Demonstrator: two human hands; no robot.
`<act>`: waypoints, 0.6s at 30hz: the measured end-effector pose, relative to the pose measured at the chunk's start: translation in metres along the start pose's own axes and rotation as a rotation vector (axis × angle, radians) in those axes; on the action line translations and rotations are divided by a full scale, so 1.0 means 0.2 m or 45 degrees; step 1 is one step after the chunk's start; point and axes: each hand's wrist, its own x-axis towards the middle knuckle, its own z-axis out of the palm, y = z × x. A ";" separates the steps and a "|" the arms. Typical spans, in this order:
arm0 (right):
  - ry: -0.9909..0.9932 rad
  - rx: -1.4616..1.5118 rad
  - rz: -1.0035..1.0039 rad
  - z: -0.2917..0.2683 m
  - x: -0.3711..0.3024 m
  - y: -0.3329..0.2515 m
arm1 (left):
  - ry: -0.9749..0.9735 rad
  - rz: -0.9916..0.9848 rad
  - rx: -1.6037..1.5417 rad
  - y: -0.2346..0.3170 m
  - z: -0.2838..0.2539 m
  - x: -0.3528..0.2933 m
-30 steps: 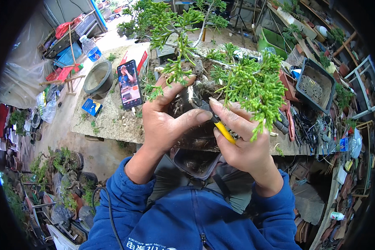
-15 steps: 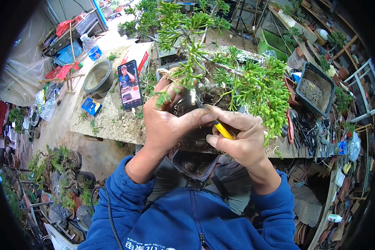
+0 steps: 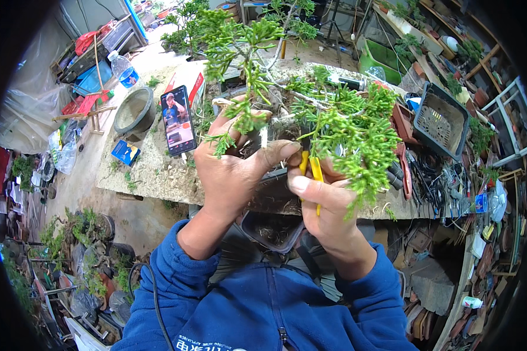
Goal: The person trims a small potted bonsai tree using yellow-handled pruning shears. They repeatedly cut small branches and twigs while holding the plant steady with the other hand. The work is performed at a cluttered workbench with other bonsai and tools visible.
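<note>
A small juniper (image 3: 357, 128) with bright green foliage stands before me, its roots and dark soil partly hidden by my hands. My left hand (image 3: 231, 172) curls around its lower trunk from the left, thumb reaching across toward my right hand. A pale stripped stub (image 3: 264, 137) shows just above that thumb. My right hand (image 3: 328, 199) grips pliers with yellow handles (image 3: 317, 169), close to the left thumb tip. Foliage covers part of the right fingers, and the tool's jaws cannot be made out.
The worktop (image 3: 152, 181) holds a phone (image 3: 178, 120), a round grey pot (image 3: 136, 110) and a small blue packet (image 3: 126, 152). A dark plastic basket (image 3: 442, 120) and red-handled tool (image 3: 403, 169) lie to the right. Below my hands sits a dark plastic tub (image 3: 269, 228).
Both yellow handles now show, spread apart, where only one was visible before. My right hand has shifted slightly left and turned; the juniper's foliage has moved a little left and down.
</note>
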 end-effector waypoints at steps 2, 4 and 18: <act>0.001 -0.038 -0.060 0.01 -0.01 0.01 | -0.011 0.069 0.039 0.00 -0.01 0.00; 0.179 -0.206 -0.050 0.01 -0.05 0.01 | -0.077 0.013 -0.069 0.00 -0.03 0.00; -0.178 -1.724 -0.936 -0.01 -0.05 -0.07 | -0.241 0.016 -0.049 -0.05 -0.11 -0.01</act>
